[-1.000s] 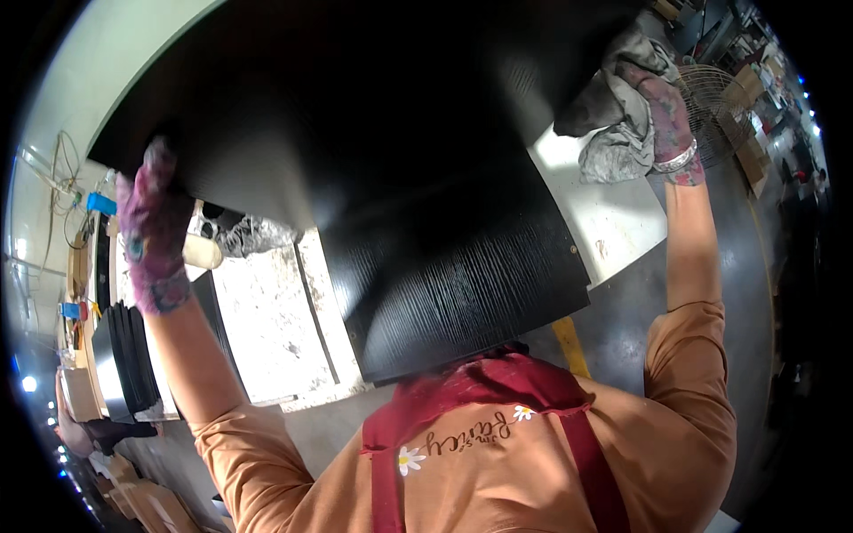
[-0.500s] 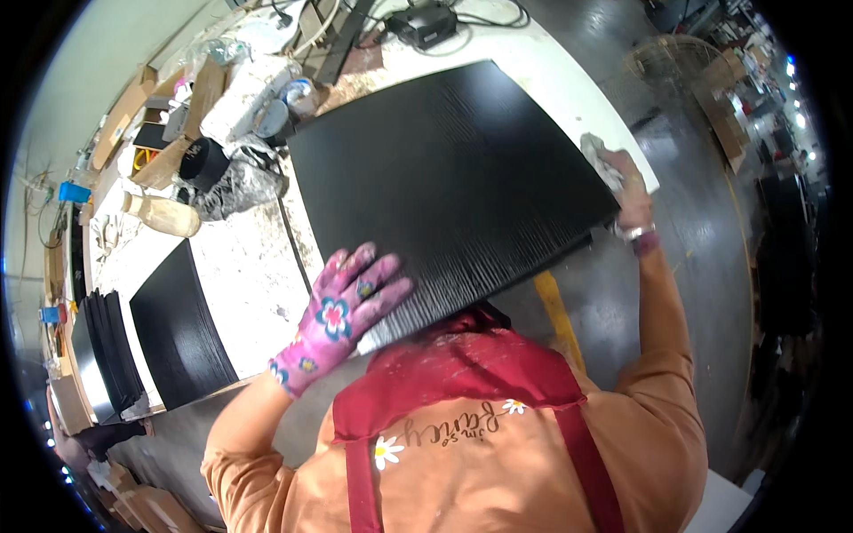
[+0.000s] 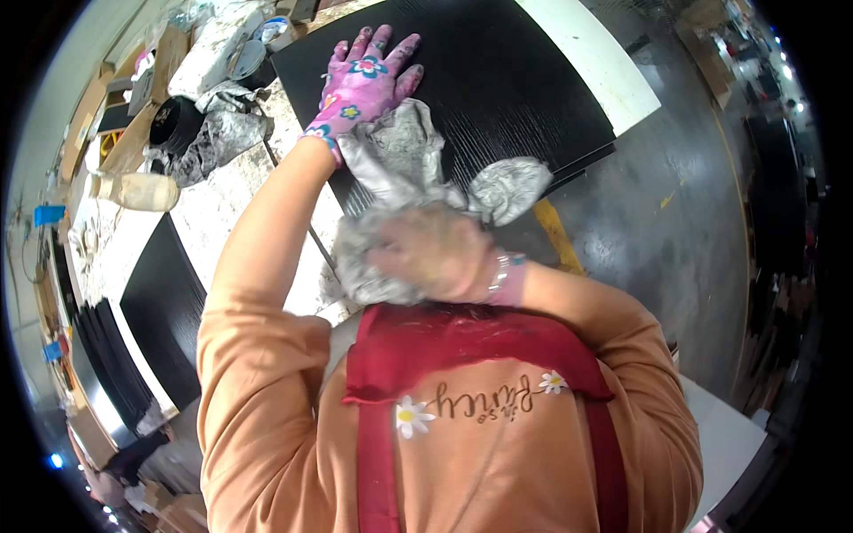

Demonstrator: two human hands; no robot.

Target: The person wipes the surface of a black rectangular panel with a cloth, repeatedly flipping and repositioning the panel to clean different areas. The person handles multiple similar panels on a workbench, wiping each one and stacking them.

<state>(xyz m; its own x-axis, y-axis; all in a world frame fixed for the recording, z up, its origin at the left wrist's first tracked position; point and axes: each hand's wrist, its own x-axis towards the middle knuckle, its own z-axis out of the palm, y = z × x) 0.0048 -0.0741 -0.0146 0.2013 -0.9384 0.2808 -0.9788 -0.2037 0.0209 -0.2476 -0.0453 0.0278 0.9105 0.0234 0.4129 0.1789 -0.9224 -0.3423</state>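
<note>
Though beyond cloth (image 3: 398, 162), box (image 3: 171, 60) apparently cluttered.

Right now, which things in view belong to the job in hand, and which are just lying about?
Job in hand:
- black panel, left hand spread flat on it
- grey cloth, under the blurred right hand

Apparently just lying about, untouched:
- pale bottle on its side
- black round object
- crumpled dark material

The panel (image 3: 511, 89), upper centre, shows a finely ridged, wood-grained surface with a satin sheen; the rag (image 3: 395, 147), centre, is matt, crumpled cloth. The apron (image 3: 471, 345), lower centre, is matt cloth; the floor (image 3: 653, 213), right, appears smooth and glossy.
</note>
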